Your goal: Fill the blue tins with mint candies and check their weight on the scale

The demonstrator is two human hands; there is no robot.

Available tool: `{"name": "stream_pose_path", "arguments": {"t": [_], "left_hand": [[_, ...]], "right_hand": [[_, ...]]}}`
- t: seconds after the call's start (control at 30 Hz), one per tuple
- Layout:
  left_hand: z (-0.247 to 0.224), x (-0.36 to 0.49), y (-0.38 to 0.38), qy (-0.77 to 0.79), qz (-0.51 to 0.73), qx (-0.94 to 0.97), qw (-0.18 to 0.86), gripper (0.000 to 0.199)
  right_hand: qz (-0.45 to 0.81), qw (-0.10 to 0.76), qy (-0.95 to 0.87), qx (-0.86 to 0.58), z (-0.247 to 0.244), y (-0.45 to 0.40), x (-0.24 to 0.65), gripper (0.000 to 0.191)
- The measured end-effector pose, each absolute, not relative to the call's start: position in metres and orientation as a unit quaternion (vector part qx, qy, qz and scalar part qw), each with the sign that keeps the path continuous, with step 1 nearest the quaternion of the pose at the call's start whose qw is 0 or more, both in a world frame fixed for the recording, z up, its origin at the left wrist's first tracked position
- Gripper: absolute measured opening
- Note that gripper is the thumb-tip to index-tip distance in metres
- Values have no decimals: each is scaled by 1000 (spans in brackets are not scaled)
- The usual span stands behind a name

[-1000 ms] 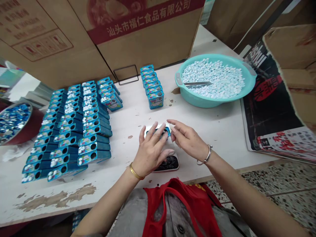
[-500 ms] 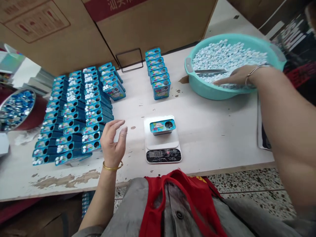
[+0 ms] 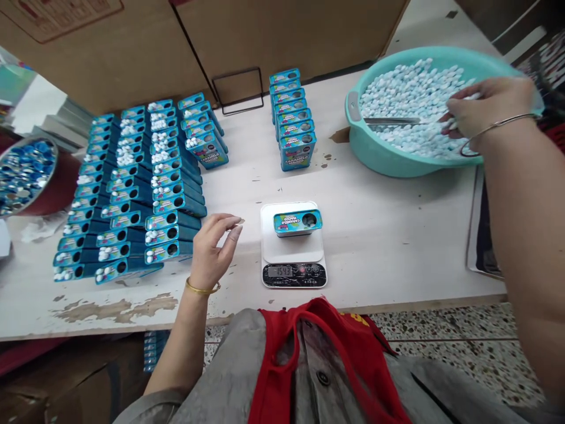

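Note:
Over the turquoise basin (image 3: 384, 159) my right hand (image 3: 488, 103) is closed, with a few white candies (image 3: 450, 123) showing at its fingertips. Pale blue and white candies (image 3: 410, 82) fill much of the basin. My left hand (image 3: 216, 250) hovers above the table to the left of the scale, fingers curved, thumb apart, nothing visible in it. On the white digital scale (image 3: 293, 250) stands a blue candy tin (image 3: 291, 222) with a round hole in its top; its inside looks dark. A flat metal strip (image 3: 392, 121) lies across the candies in the basin.
Rows of blue tins (image 3: 168, 203) with white candies on their tops stand at left. A shorter row of tins (image 3: 298, 150) stands behind the scale. A cardboard box (image 3: 286, 35) and a wire frame (image 3: 238, 91) are at the back. A red bowl (image 3: 48, 182) holds shiny blue pieces.
My right hand has risen from the candies and moved to the right, now closed with candies. My left hand has shifted slightly toward the scale. The scale's digits differ.

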State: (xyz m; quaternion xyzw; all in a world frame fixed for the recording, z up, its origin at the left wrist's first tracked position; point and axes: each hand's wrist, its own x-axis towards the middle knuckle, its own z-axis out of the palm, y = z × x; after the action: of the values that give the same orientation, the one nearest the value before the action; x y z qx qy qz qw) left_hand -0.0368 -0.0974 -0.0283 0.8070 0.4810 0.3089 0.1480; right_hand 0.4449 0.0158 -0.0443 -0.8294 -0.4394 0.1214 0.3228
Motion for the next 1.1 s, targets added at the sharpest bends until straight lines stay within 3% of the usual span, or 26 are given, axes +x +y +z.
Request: {"name": "stream_pose_path", "arguments": {"t": [0.1, 0.2, 0.3, 0.4, 0.47, 0.6, 0.77, 0.83, 0.97, 1.0, 1.1], "left_hand": [[-33, -35, -99, 472, 295, 814, 168, 16], [-38, -34, -101, 474, 282, 814, 183, 19], [-40, -35, -101, 476, 276, 812, 195, 21], [-41, -34, -102, 467, 273, 816, 206, 20], [-40, -33, -103, 459, 269, 820, 212, 20], [-38, -29, -106, 443, 273, 827, 212, 18], [-34, -24, -113, 416, 281, 837, 220, 15], [-32, -19, -114, 410, 287, 838, 215, 21], [-28, 3, -106, 380, 244, 876, 166, 64], [-27, 11, -101, 363, 221, 893, 148, 64], [-24, 37, -72, 334, 180, 921, 96, 41]], "right_hand": [[291, 402, -304, -813, -37, 16, 441, 52], [339, 439, -306, -774, -27, 14, 436, 55], [376, 463, -324, -735, -14, 2, 421, 49], [471, 470, -360, -654, 5, -28, 383, 28], [565, 456, -378, -574, 18, -53, 347, 14], [664, 383, -412, -492, 30, -92, 280, 25], [689, 297, -432, -501, 21, -100, 251, 32], [689, 314, -414, -505, 18, -99, 251, 35], [738, 393, -311, -452, 11, -104, 254, 27], [752, 417, -270, -434, 7, -107, 254, 24], [764, 491, -129, -398, -17, -117, 255, 16]]}}
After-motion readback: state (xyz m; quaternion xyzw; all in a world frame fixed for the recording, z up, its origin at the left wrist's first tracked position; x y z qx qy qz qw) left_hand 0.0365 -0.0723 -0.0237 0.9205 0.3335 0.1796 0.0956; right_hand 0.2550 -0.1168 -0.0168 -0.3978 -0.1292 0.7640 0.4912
